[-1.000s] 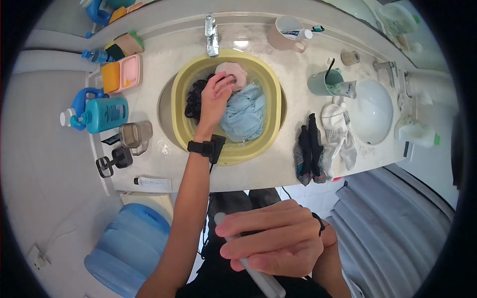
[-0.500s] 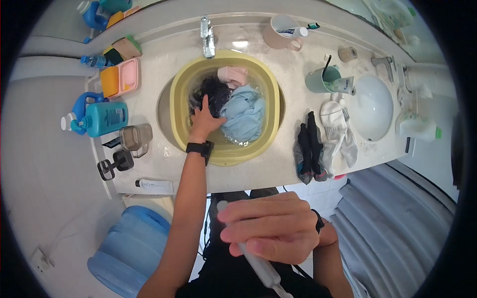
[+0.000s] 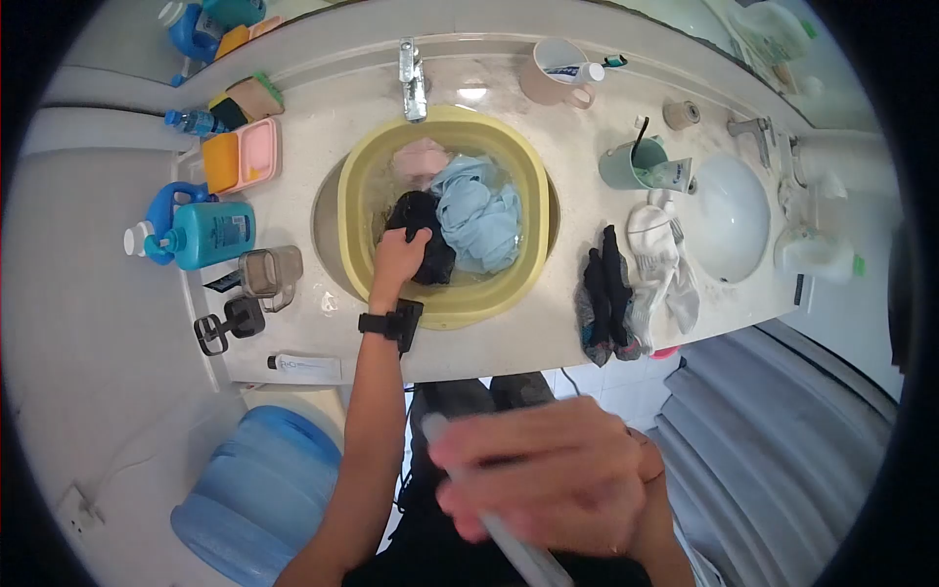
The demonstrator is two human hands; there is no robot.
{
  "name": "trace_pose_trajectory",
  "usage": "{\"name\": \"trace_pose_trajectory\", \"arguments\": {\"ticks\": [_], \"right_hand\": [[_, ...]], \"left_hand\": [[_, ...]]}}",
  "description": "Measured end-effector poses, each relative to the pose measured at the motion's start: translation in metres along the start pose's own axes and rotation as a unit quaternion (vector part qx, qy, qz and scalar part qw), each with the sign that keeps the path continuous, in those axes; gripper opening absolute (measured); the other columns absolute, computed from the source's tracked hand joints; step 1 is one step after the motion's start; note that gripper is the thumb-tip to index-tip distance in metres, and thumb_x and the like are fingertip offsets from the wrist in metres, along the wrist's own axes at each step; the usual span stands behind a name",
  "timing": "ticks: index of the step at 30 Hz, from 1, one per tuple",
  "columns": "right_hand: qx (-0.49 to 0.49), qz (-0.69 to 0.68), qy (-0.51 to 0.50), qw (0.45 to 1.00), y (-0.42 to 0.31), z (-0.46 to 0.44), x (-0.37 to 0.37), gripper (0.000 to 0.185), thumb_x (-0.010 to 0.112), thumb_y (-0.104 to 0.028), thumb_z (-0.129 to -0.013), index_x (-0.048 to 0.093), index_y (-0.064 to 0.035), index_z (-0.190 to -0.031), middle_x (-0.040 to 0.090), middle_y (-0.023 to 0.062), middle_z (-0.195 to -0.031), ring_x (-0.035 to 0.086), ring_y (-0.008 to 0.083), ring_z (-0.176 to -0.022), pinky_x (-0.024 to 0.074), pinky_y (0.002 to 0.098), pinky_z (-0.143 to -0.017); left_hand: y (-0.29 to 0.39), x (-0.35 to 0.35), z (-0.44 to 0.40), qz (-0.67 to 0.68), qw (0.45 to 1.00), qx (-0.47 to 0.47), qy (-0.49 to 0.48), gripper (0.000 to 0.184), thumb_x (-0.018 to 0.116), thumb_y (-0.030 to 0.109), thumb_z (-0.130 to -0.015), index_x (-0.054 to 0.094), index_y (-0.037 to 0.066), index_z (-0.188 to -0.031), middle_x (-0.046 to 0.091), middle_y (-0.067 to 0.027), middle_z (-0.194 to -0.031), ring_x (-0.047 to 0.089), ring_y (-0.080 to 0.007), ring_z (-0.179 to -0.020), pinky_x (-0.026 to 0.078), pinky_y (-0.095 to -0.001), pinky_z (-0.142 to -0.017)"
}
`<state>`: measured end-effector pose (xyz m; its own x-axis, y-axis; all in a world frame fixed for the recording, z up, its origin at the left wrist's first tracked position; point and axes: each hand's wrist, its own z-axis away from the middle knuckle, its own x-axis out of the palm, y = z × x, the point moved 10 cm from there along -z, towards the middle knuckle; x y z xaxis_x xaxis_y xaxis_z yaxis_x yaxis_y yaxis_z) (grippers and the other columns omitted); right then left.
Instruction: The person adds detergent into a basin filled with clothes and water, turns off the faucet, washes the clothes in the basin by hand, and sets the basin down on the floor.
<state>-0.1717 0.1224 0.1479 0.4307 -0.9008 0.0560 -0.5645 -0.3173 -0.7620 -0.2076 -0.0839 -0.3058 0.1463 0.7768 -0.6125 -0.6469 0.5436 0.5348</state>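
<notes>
A yellow basin (image 3: 540,196) of water sits in the sink under the faucet. Dark cloth (image 3: 430,264), light blue cloth (image 3: 476,220) and a pink cloth (image 3: 421,161) lie wet inside it. My left hand (image 3: 401,256), wearing a black wrist strap, has its fingers closed on the dark cloth at the basin's left side. Close to the camera, my right hand (image 3: 548,479) is wrapped around a long pale rod (image 3: 523,550), held slanting over my lap. Motion blurs this hand, and the rod's lower end runs out of view.
Black socks (image 3: 608,298) and white socks (image 3: 657,264) lie right of the basin, beside a second sink (image 3: 729,220). Two cups stand behind. A teal pump bottle (image 3: 215,235), clear container (image 3: 269,274) and white tube (image 3: 305,369) are on the left. A blue water jug (image 3: 259,499) stands below.
My left hand has gone from spread fingers to gripping the dark cloth, which has come nearer the basin's front. The pink cloth has shifted left. My right hand still holds the rod.
</notes>
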Motion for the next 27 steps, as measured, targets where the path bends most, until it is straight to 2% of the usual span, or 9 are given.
{"name": "trace_pose_trajectory", "arguments": {"ticks": [1,4,7,9,10,15,17,25,27], "right_hand": [[-0.02,-0.013,0.063,0.998,-0.01,-0.002,-0.011,0.032,0.077,0.007,-0.073,0.059,0.0064,-0.099,0.072,0.0235,-0.092,0.073,0.0395,-0.081,0.0638,0.0448,-0.065],[-0.029,0.025,0.007,0.999,0.0,-0.001,-0.018,0.035,0.076,0.01,-0.073,0.057,0.0062,-0.102,0.072,0.0243,-0.089,0.073,0.0403,-0.08,0.064,0.0433,-0.064],[-0.063,0.099,0.015,0.993,-0.002,0.008,-0.023,0.04,0.081,0.006,-0.074,0.056,0.0048,-0.105,0.073,0.0244,-0.089,0.074,0.0393,-0.081,0.0636,0.0423,-0.066],[-0.007,0.169,-0.055,0.984,0.002,0.009,-0.025,0.052,0.089,-0.003,-0.071,0.056,0.0017,-0.11,0.074,0.0216,-0.089,0.075,0.0364,-0.082,0.064,0.0408,-0.068],[-0.006,0.229,-0.008,0.973,0.007,0.009,-0.027,0.058,0.091,-0.006,-0.069,0.056,-0.0007,-0.115,0.074,0.0196,-0.092,0.075,0.0349,-0.084,0.0642,0.0404,-0.069],[0.005,0.227,-0.057,0.972,-0.008,0.017,-0.028,0.066,0.093,-0.008,-0.067,0.055,-0.0023,-0.121,0.073,0.0176,-0.099,0.074,0.0351,-0.089,0.0645,0.0395,-0.07],[0.105,0.306,-0.057,0.944,0.021,0.02,-0.035,0.08,0.092,-0.029,-0.07,0.05,-0.0185,-0.137,0.07,0.0028,-0.098,0.074,0.0297,-0.087,0.0628,0.036,-0.07],[0.116,0.225,0.009,0.967,0.009,0.012,-0.037,0.063,0.092,-0.031,-0.071,0.057,-0.0149,-0.121,0.07,0.0026,-0.092,0.073,0.0296,-0.08,0.0601,0.0347,-0.067],[0.063,0.198,0.027,0.978,-0.011,0.009,-0.034,0.078,0.1,-0.014,-0.056,0.056,-0.0062,-0.119,0.074,0.0093,-0.097,0.075,0.0308,-0.086,0.0646,0.0362,-0.067]], "left_hand": [[0.009,-0.01,0.011,0.0,1.0,-0.001,0.0,0.056,0.069,0.046,-0.084,0.07,-0.002,-0.114,0.069,-0.0268,-0.114,0.066,-0.041,-0.111,0.051,-0.0443,-0.093],[0.035,-0.03,0.04,0.094,0.995,0.011,-0.024,0.048,0.068,0.044,-0.087,0.072,-0.001,-0.104,0.071,-0.0256,-0.095,0.07,-0.0402,-0.094,0.053,-0.0448,-0.081],[0.055,-0.057,0.055,0.123,0.987,0.089,0.059,0.043,0.067,0.041,-0.09,0.072,-0.001,-0.096,0.069,-0.0254,-0.081,0.07,-0.0406,-0.082,0.051,-0.0448,-0.071],[0.049,-0.054,0.061,0.048,0.998,0.023,0.016,0.044,0.068,0.041,-0.091,0.072,0.0,-0.102,0.071,-0.0253,-0.091,0.069,-0.0419,-0.089,0.053,-0.0461,-0.077],[0.044,-0.049,0.061,0.05,0.998,0.022,0.017,0.044,0.068,0.041,-0.091,0.072,0.0,-0.102,0.071,-0.0253,-0.091,0.069,-0.0419,-0.089,0.053,-0.0461,-0.077],[0.041,-0.041,0.069,-0.055,0.99,0.088,0.099,0.045,0.068,0.034,-0.091,0.064,-0.001,-0.12,0.07,-0.0242,-0.103,0.066,-0.0445,-0.097,0.053,-0.05,-0.088],[0.044,-0.038,0.069,-0.039,0.991,0.086,0.097,0.047,0.069,0.031,-0.09,0.059,0.0,-0.125,0.067,-0.0243,-0.108,0.064,-0.0446,-0.101,0.052,-0.0498,-0.089],[0.052,-0.032,0.063,-0.057,0.988,0.078,0.123,0.056,0.071,0.025,-0.087,0.05,0.005,-0.135,0.053,-0.0233,-0.128,0.054,-0.0432,-0.119,0.049,-0.0496,-0.096],[0.048,-0.028,0.065,-0.046,0.988,0.087,0.118,0.058,0.072,0.026,-0.087,0.048,0.005,-0.136,0.053,-0.0235,-0.127,0.055,-0.0434,-0.118,0.049,-0.0501,-0.095]]}}
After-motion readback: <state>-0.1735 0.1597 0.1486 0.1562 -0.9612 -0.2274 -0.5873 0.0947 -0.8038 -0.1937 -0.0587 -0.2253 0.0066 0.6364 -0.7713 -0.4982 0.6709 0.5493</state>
